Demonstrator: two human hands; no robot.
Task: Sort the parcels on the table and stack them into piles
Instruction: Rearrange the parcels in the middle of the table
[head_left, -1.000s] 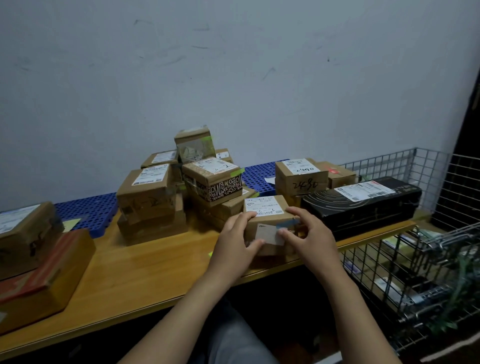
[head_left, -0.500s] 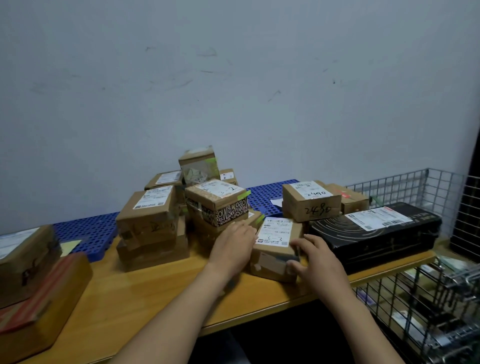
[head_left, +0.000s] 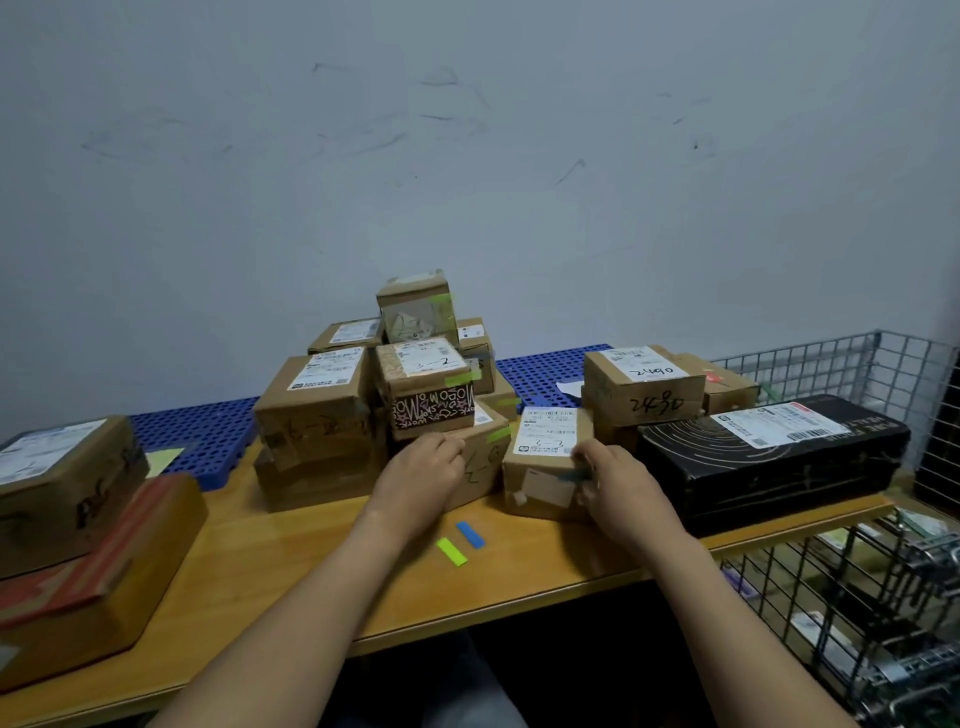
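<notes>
The small parcel (head_left: 543, 470), a brown carton with "3-3" handwritten on its white label, sits on the wooden table (head_left: 311, 566) near the front edge. It lies between the central heap and the long black box (head_left: 774, 457), and its back is close to the carton marked 2490 (head_left: 641, 389).

The right hand (head_left: 621, 488) grips the parcel's near right corner. The fingers curl over the top edge and the thumb sits on the front face beside a strip of blue tape. The left hand (head_left: 421, 475) is off this parcel. Its fingers curl against the front of the lower carton (head_left: 480, 460), just under the box wrapped in patterned tape (head_left: 426, 387). I cannot tell whether it pinches anything there.

The step looks like placing or squaring the 3-3 parcel within its group. A one-corner grip will tend to swivel a light carton, so it would be better to bring the left hand to the opposite side and move the parcel with both hands, label up so the number can still be read.

The heap on the left is stepped and uneven, with a small taped carton (head_left: 415, 312) perched on top, so it should not be nudged. If the parcel goes onto a pile, it should land flat and fully on the box below.

A green strip (head_left: 452, 551) and a blue strip (head_left: 470, 535) lie loose on the table in front, and sliding the carton over them is best avoided.
</notes>
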